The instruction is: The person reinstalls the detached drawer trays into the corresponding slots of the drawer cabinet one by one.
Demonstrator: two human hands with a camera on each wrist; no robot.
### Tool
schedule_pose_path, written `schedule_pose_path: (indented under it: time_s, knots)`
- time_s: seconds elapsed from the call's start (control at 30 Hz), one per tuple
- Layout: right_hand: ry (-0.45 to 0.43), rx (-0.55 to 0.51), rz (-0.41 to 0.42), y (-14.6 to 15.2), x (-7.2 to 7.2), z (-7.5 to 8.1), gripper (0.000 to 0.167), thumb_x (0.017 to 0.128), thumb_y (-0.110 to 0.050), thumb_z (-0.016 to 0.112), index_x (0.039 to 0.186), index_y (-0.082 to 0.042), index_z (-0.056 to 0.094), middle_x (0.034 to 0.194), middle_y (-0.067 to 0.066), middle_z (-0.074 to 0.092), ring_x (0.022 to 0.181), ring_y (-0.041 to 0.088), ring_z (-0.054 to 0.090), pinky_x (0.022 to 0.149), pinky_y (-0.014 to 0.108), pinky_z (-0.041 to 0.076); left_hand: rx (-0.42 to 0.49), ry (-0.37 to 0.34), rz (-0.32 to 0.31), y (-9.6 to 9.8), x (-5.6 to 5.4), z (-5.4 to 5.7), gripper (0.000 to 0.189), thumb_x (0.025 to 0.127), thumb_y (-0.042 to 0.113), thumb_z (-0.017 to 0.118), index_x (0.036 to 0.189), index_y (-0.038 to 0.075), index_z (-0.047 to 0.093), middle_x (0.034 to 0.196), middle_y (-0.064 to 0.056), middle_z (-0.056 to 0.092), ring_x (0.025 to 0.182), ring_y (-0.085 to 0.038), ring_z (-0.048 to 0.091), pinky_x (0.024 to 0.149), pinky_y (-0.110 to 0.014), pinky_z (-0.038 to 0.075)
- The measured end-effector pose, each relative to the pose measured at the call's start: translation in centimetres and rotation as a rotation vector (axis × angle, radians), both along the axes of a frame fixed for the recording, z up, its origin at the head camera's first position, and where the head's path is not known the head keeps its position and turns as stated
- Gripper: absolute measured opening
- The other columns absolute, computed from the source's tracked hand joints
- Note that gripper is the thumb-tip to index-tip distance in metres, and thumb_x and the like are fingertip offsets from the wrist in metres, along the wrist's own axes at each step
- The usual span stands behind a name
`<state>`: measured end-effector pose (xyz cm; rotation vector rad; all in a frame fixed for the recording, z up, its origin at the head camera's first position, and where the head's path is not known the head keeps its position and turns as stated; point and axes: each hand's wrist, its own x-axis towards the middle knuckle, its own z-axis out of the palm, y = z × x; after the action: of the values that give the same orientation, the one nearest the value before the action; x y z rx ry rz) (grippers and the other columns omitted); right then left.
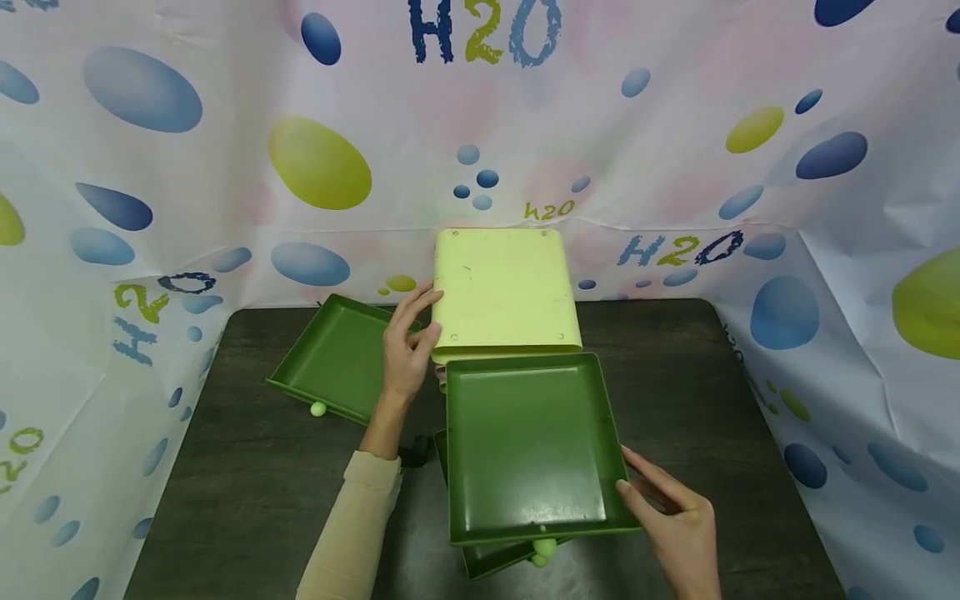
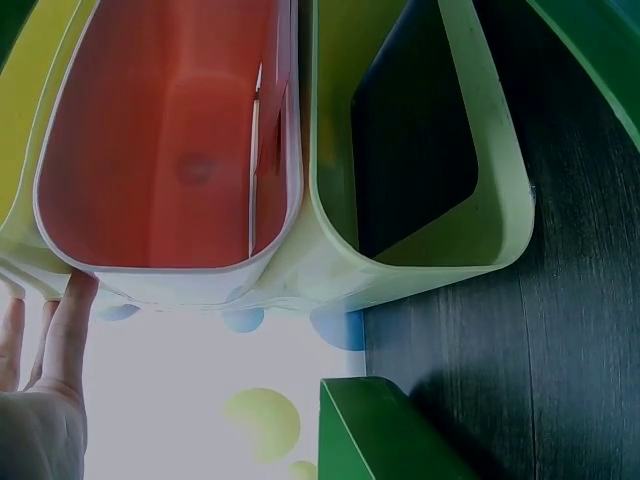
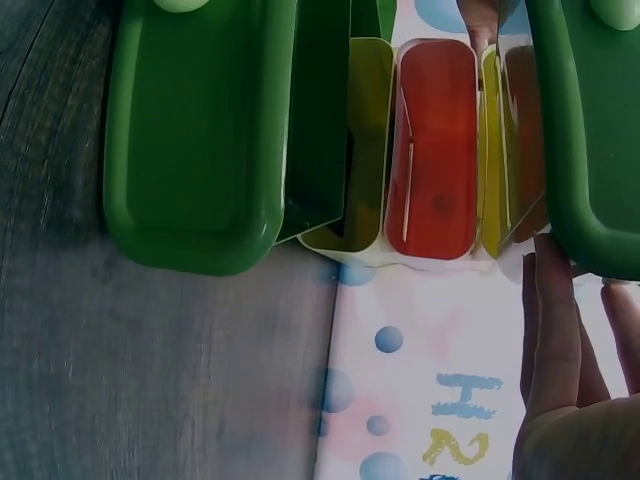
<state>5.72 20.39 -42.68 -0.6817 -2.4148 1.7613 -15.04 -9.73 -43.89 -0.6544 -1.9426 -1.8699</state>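
Note:
A pale yellow drawer cabinet [image 1: 506, 287] stands at the back of the table, its hollow compartments facing me. My left hand [image 1: 407, 350] touches the cabinet's left side with nearly straight fingers [image 2: 68, 335]. In the left wrist view, one compartment is red inside [image 2: 190, 160], and the light green one [image 2: 490, 200] beside it is hollow. My right hand [image 1: 671, 521] pinches the right wall of a green drawer [image 1: 536, 450], thumb at the rim. That drawer is raised in front of the cabinet, its round light green knob [image 1: 545, 547] toward me.
A second green drawer [image 1: 491, 560] lies mostly hidden under the raised one. Another green drawer [image 1: 333, 358] sits at the table's back left, its knob [image 1: 318, 409] toward the front. Behind the dark table [image 1: 247, 483] hangs a patterned white sheet [image 1: 637, 167].

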Motion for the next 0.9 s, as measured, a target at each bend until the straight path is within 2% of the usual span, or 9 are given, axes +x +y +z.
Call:
schedule_pose_path:
  time_s: [0.23,0.5,0.67,0.9]
  knots:
    - [0.028,-0.003,0.03,-0.5,-0.1,-0.1,0.038,0.086,-0.012,0.078,0.124,-0.014,0.073,0.12,-0.009,0.069,0.089,0.016,0.07,0.077,0.03,0.057,0.009,-0.012,0.0,0.1,0.0,-0.1,0.038,0.092,-0.015,0.05,0.13,-0.019,0.052,0.143,-0.04,0.038,0.125,-0.042,0.05,0.052,-0.021,0.044]
    - [0.054,0.026,0.055,-1.1,-0.4,-0.2,0.036,0.086,-0.013,0.078,0.122,-0.016,0.073,0.12,-0.009,0.069,0.09,0.012,0.069,0.08,0.028,0.056,0.031,-0.003,-0.011,0.0,-0.1,-0.2,0.039,0.091,-0.017,0.049,0.129,-0.021,0.051,0.143,-0.042,0.037,0.128,-0.043,0.046,0.047,-0.025,0.042]
    - [0.083,0.03,0.051,-1.3,-0.9,-0.3,0.036,0.085,-0.01,0.079,0.121,-0.016,0.074,0.118,-0.007,0.07,0.091,0.012,0.069,0.077,0.027,0.057,0.047,-0.021,-0.028,-0.1,-0.2,-0.3,0.038,0.092,-0.016,0.05,0.13,-0.022,0.05,0.143,-0.043,0.035,0.129,-0.039,0.047,0.049,-0.019,0.042]
    - [0.099,-0.009,0.03,-1.6,-1.2,-0.2,0.037,0.084,-0.005,0.079,0.119,-0.014,0.075,0.116,-0.006,0.071,0.09,0.013,0.07,0.073,0.027,0.057,0.045,-0.029,-0.028,-0.1,-0.1,-0.3,0.038,0.092,-0.015,0.05,0.13,-0.021,0.051,0.144,-0.041,0.036,0.127,-0.031,0.05,0.049,-0.018,0.041]
